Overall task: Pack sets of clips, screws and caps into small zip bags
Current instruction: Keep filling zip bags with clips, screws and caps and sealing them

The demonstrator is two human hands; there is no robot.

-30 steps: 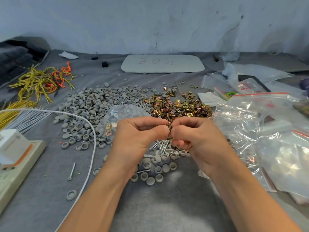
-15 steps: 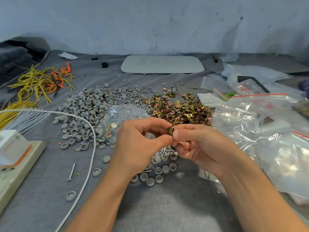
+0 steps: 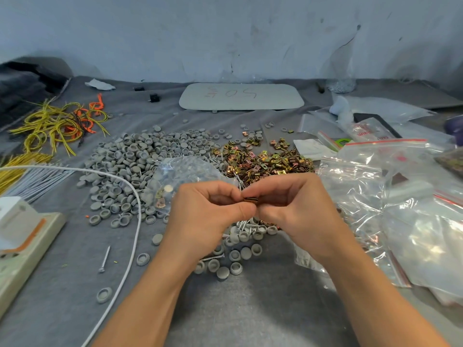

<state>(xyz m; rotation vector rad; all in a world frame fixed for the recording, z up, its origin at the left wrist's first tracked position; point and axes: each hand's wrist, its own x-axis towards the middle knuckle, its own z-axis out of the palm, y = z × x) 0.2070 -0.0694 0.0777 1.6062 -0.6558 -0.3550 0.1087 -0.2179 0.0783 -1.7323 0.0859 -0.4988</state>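
My left hand (image 3: 205,214) and my right hand (image 3: 295,206) meet at the table's middle, and both pinch a small brass clip (image 3: 251,199) between thumb and fingers. Behind them lies a heap of brass clips (image 3: 265,161), and to its left a wide heap of grey caps (image 3: 130,166). A small zip bag (image 3: 185,176) with a few clips and caps inside lies just behind my left hand. Screws (image 3: 246,224) and loose caps sit under and in front of my hands. One lone screw (image 3: 104,259) lies at the left.
A pile of empty zip bags (image 3: 390,201) covers the right side. A white cable (image 3: 135,221) curves across the left, beside a beige power strip (image 3: 27,244). Yellow and orange wires (image 3: 57,123) lie far left. A white board (image 3: 240,96) lies at the back.
Both hands have stayed together on the clip and shifted slightly; the clip now lies level between the fingertips.
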